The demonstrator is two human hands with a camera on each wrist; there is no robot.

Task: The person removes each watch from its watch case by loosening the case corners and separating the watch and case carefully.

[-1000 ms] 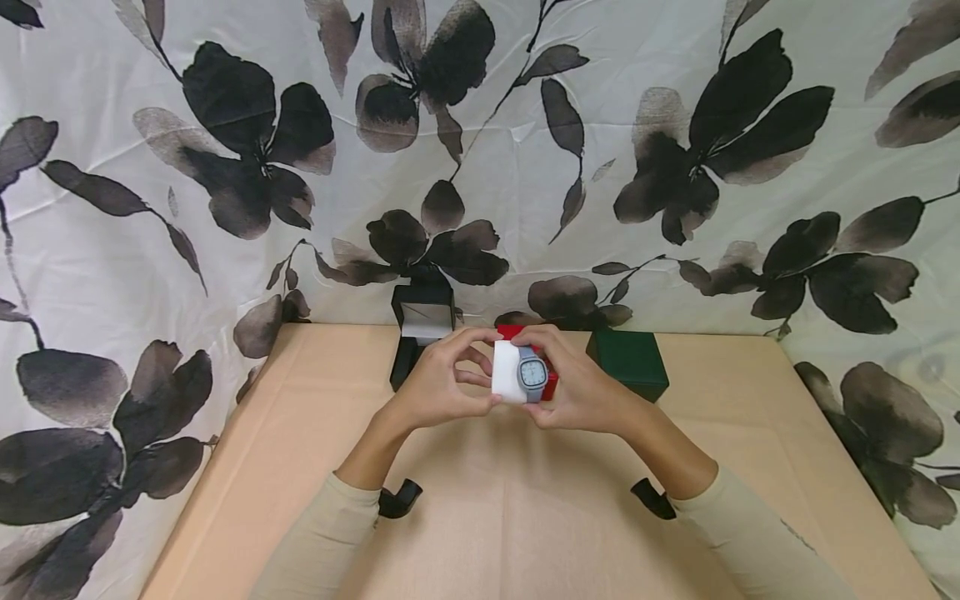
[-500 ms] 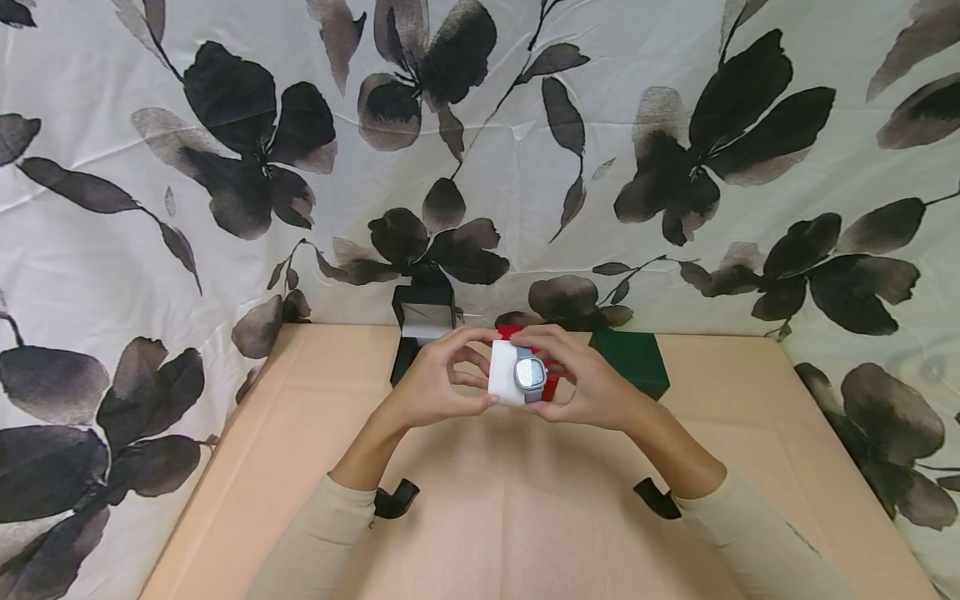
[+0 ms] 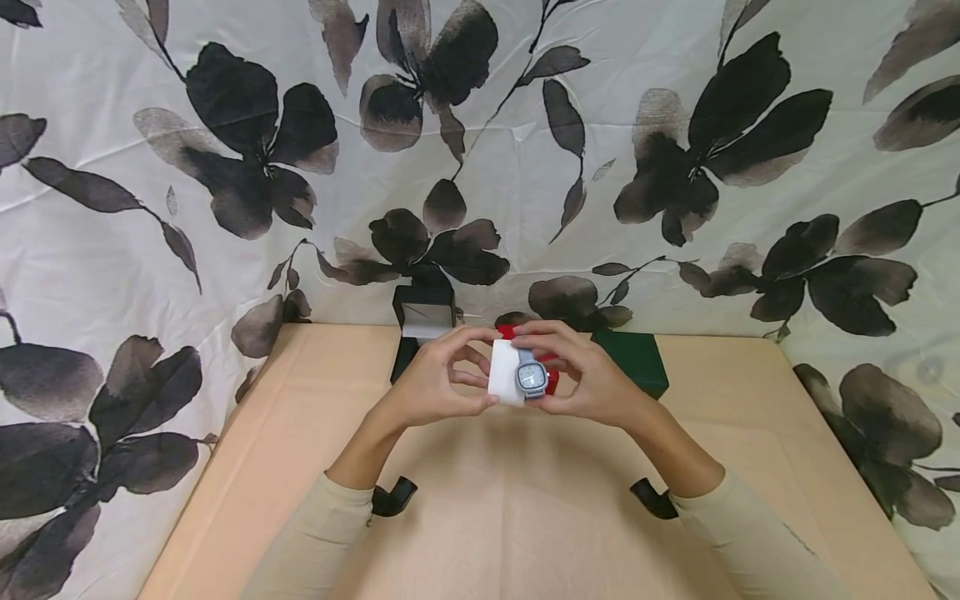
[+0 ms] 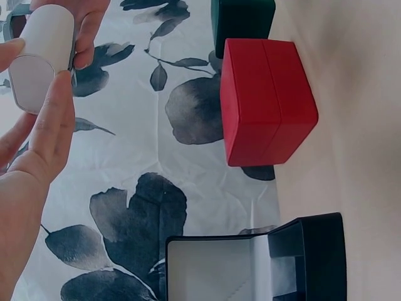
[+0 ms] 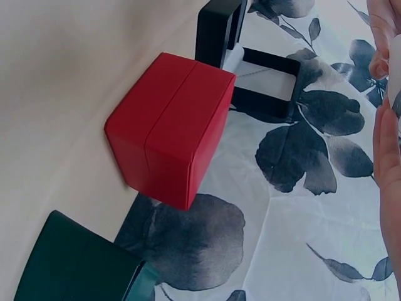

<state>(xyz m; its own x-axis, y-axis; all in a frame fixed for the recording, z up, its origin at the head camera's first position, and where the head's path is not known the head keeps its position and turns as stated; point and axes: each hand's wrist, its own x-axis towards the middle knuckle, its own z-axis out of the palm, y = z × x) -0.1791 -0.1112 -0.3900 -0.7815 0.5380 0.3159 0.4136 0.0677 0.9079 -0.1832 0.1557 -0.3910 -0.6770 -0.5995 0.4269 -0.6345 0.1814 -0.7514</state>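
In the head view, my left hand (image 3: 431,383) grips a white watch cushion (image 3: 503,375) by its left end, thumb below and fingers above. A wristwatch (image 3: 532,377) with a blue-grey strap and squarish case is wrapped around the right part of that cushion, dial facing me. My right hand (image 3: 600,375) pinches the watch at the strap, fingers on top and thumb underneath. The left wrist view shows the cushion's rounded end (image 4: 34,81) between the left fingers. Only part of the right hand (image 5: 390,169) appears in the right wrist view.
Behind the hands stands a closed red box (image 5: 169,119). An open black box (image 3: 405,357) with a pale lid lining is at the back left. To the right sits a closed dark green box (image 3: 637,360). A floral cloth (image 3: 570,167) hangs behind the table (image 3: 502,517).
The watch and cushion have shifted slightly left, and the watch dial's tilt has varied. My right fingers have changed their hold on the strap, spreading a little. The boxes have stayed put.
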